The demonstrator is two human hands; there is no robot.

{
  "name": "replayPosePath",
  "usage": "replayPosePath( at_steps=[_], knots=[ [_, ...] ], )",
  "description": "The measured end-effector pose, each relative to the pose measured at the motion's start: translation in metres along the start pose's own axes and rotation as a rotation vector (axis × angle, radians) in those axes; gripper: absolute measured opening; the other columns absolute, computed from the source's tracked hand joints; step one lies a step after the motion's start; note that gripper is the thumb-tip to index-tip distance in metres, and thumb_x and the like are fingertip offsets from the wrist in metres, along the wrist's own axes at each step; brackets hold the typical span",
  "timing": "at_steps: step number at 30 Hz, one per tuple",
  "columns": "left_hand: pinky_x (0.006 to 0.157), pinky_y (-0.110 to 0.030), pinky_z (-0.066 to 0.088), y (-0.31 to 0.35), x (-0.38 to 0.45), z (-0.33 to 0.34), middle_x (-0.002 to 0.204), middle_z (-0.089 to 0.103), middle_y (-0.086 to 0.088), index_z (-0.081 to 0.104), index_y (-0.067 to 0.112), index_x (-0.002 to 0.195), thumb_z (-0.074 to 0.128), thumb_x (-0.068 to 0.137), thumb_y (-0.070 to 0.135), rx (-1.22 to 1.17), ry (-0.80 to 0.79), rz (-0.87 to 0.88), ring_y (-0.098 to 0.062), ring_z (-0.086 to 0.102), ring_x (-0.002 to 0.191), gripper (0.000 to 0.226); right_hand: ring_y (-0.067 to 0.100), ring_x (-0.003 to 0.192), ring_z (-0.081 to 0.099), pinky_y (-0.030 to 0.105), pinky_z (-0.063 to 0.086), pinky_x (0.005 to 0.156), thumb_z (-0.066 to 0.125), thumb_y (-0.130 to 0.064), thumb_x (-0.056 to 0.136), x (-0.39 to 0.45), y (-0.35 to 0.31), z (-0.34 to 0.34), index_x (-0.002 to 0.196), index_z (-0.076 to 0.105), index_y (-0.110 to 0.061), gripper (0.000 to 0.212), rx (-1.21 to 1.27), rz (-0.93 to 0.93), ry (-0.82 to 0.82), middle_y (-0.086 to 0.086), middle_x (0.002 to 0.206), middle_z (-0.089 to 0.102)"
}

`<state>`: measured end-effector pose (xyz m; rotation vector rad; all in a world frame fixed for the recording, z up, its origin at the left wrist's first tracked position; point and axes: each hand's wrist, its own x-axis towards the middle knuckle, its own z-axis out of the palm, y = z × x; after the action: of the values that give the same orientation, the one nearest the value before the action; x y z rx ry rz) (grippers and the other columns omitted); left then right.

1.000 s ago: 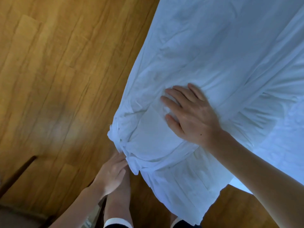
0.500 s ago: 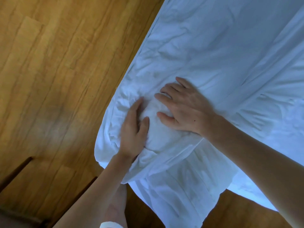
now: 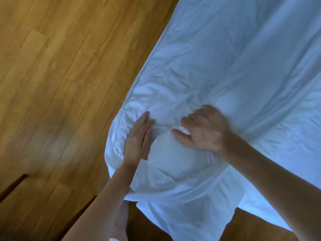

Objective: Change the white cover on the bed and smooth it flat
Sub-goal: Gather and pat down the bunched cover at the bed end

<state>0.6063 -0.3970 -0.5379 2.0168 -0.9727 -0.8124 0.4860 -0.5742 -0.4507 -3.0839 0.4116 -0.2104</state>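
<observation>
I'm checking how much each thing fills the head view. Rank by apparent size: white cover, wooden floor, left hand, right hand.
1. White cover
2. Wooden floor, slightly smaller
3. Right hand and left hand: look alike, unranked.

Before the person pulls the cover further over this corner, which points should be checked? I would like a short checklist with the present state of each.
1. Left hand on the white cover: ok, it lies flat with straight fingers at the corner.
2. Right hand has a grip: ok, its fingers are curled into a fold of the cover.
3. Corner fabric smooth: not ok, it is bunched and wrinkled around both hands.
4. Hanging edge of the cover above the wooden floor: cannot tell whether it touches the floor.
5. Cover flat further up the bed: not ok, long creases run across it.
6. Cover seated properly around the corner underneath: cannot tell, hidden by fabric.
</observation>
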Motion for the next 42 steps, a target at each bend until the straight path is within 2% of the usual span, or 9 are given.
replayPosePath(
  at_steps=[6,12,14,17,26,30,33,39,42],
  knots=[
    [0.12,-0.025,0.011,-0.011,-0.003,0.015,0.149,0.036,-0.02,0.043,0.006,0.14,0.048,0.1,0.027,0.314,0.08,0.231,-0.025,0.027,0.142,0.045,0.025,0.037,0.036,0.028,0.025,0.048,0.054,-0.043,0.093,-0.005,0.008,-0.054,0.05,0.037,-0.016,0.054,0.048,0.01,0.318,0.004,0.042,0.032],
    [0.115,-0.009,0.005,-0.015,-0.001,-0.005,0.156,0.024,0.005,0.016,0.051,0.147,0.03,0.103,0.038,0.174,-0.007,0.104,0.012,0.009,0.141,0.048,0.026,0.037,0.031,0.027,0.022,0.049,0.054,-0.038,0.095,0.037,0.005,-0.092,0.051,0.036,-0.015,0.054,0.064,0.047,0.523,0.006,0.043,0.03],
    [0.106,0.001,0.01,-0.041,0.014,-0.01,0.156,0.028,0.004,0.029,0.033,0.149,0.028,0.106,0.031,0.295,-0.004,0.055,0.023,0.016,0.133,0.043,0.026,0.038,0.03,0.028,0.026,0.047,0.052,-0.035,0.097,0.041,0.006,-0.109,0.05,0.038,-0.012,0.055,0.121,0.063,0.572,0.007,0.044,0.029],
    [0.114,-0.015,0.017,-0.055,0.021,-0.025,0.146,0.045,-0.002,0.052,0.007,0.137,0.034,0.102,0.019,0.423,0.149,0.038,-0.011,0.044,0.134,0.041,0.026,0.039,0.032,0.034,0.03,0.045,0.042,-0.032,0.1,0.021,0.004,-0.114,0.051,0.039,-0.011,0.054,0.118,0.073,0.569,0.008,0.046,0.029],
    [0.106,-0.06,0.033,-0.054,-0.044,-0.011,0.149,0.03,-0.031,0.032,0.004,0.144,0.035,0.104,0.02,0.497,0.243,0.07,-0.045,0.034,0.135,0.043,0.028,0.041,0.042,0.033,0.032,0.048,0.038,-0.021,0.09,-0.073,-0.007,-0.066,0.055,0.053,-0.008,0.04,0.198,0.245,0.161,0.005,0.048,0.043],
    [0.118,-0.05,0.017,-0.036,-0.025,-0.027,0.145,0.042,-0.024,0.049,-0.002,0.133,0.031,0.104,0.032,0.524,0.137,0.259,-0.035,0.036,0.137,0.048,0.027,0.055,0.06,0.029,0.042,0.049,0.043,-0.04,0.083,-0.015,-0.001,-0.071,0.086,0.061,-0.013,0.033,0.195,0.232,-0.137,0.0,0.057,0.058],
    [0.109,-0.038,0.038,-0.012,0.003,-0.032,0.136,0.055,-0.015,0.062,0.003,0.122,0.047,0.096,0.016,0.384,0.185,0.271,-0.025,0.051,0.126,0.033,0.029,0.084,0.059,0.034,0.044,0.064,0.033,-0.049,0.083,0.018,0.008,-0.06,0.105,0.062,-0.015,0.05,0.157,0.183,-0.21,0.004,0.085,0.063],
    [0.119,-0.033,0.02,-0.017,0.029,0.01,0.145,0.046,-0.015,0.037,0.003,0.142,0.065,0.091,0.011,0.498,0.02,0.501,-0.025,0.038,0.136,0.059,0.027,0.1,0.056,0.04,0.036,0.099,0.012,-0.054,0.092,0.045,0.007,-0.021,0.097,0.061,-0.014,0.063,0.06,-0.087,-0.525,0.006,0.1,0.064],
    [0.12,-0.033,0.012,-0.017,0.019,0.014,0.148,0.042,-0.014,0.02,0.013,0.15,0.036,0.103,0.032,0.527,0.085,0.398,-0.025,0.034,0.138,0.053,0.027,0.098,0.058,0.039,0.039,0.092,0.018,-0.059,0.096,0.047,0.009,-0.014,0.102,0.06,-0.016,0.061,0.091,-0.122,-0.589,0.006,0.102,0.065]
  ],
)
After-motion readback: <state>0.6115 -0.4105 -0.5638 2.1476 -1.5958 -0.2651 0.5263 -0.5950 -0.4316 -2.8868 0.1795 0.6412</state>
